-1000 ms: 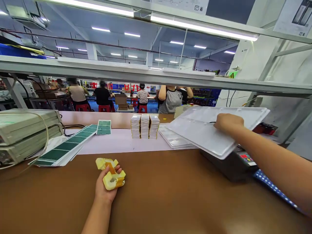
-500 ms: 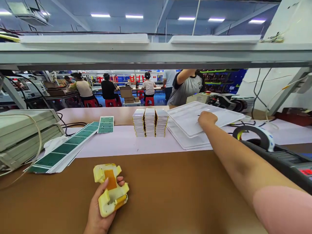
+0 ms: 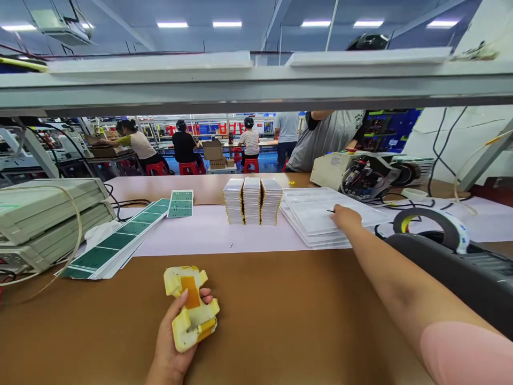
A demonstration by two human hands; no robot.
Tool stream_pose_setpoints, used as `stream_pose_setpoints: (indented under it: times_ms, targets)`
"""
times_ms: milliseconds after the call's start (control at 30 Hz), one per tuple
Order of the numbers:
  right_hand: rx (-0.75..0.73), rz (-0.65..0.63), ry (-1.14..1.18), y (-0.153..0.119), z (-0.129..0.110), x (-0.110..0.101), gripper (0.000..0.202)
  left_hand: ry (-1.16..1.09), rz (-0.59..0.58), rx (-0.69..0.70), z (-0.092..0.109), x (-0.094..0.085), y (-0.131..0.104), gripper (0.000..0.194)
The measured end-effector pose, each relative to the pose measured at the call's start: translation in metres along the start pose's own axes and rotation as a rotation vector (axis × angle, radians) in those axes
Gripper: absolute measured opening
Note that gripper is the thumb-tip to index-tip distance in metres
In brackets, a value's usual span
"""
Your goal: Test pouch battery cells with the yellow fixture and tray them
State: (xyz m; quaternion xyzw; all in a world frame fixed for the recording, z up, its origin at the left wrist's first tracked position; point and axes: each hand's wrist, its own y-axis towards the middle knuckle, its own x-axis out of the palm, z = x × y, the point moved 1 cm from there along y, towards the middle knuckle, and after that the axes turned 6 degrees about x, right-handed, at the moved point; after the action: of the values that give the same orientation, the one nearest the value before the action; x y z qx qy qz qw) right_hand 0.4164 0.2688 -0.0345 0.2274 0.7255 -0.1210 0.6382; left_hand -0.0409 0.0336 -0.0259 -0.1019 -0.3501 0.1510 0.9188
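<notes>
Yellow block (image 3: 193, 294): 11 o'clock, left hand (image 3: 170, 347) fingers curled round it
White trays (image 3: 310, 211): 1 o'clock, right hand (image 3: 348, 217) on top, can't tell finger grip
Risk: leftward tray nudge topples board stacks (image 3: 252, 203), 12 o'clock

At the left of the counter (image 3: 260, 326) two boxes (image 3: 52, 224) lie one on the other. Just right of them is a pile of strips (image 3: 116, 240), with a card (image 3: 180, 204) at its far right end. Three stacks (image 3: 252, 200) stand side by side farther right, near the middle. Right of these lie the trays (image 3: 312, 214), piled up, the right hand (image 3: 347, 219) at the top one. Behind the trays is a machine (image 3: 368, 174); to their right, nearer the front, a tape roll (image 3: 452, 227) sits at a dispenser (image 3: 433, 272). Before the stacks, left of centre, a block (image 3: 192, 310) is in the left hand (image 3: 172, 347), above the counter. A beam (image 3: 256, 88) crosses overhead; people (image 3: 250, 143) are beyond the counter.
</notes>
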Motion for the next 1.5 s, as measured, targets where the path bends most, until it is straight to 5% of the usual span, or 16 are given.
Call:
stream_pose_setpoints:
  times_ms: [333,667,967,1133,1300,1500]
  targets:
    - [0.058,0.051,0.086,-0.008,-0.013,-0.015,0.032,0.006,0.028,-0.013,0.003,-0.005,0.003,0.037]
    - [0.155,-0.014,0.169,-0.007,0.003,0.017,0.028,0.014,0.058,-0.005,0.004,-0.003,0.002,0.04]
    - [0.21,0.01,0.179,-0.029,0.0,0.01,0.035,-0.011,0.025,0.004,0.002,-0.002,-0.001,0.036]
    - [0.158,0.034,0.195,-0.051,-0.013,0.008,0.036,-0.023,0.007,0.016,0.002,-0.002,-0.002,0.033]
    - [0.167,-0.005,0.231,-0.062,-0.002,0.006,0.03,-0.016,0.006,0.002,0.003,0.0,-0.004,0.031]
    - [-0.041,-0.002,0.385,-0.078,0.005,0.007,0.043,-0.05,0.004,0.002,0.002,0.0,-0.004,0.027]
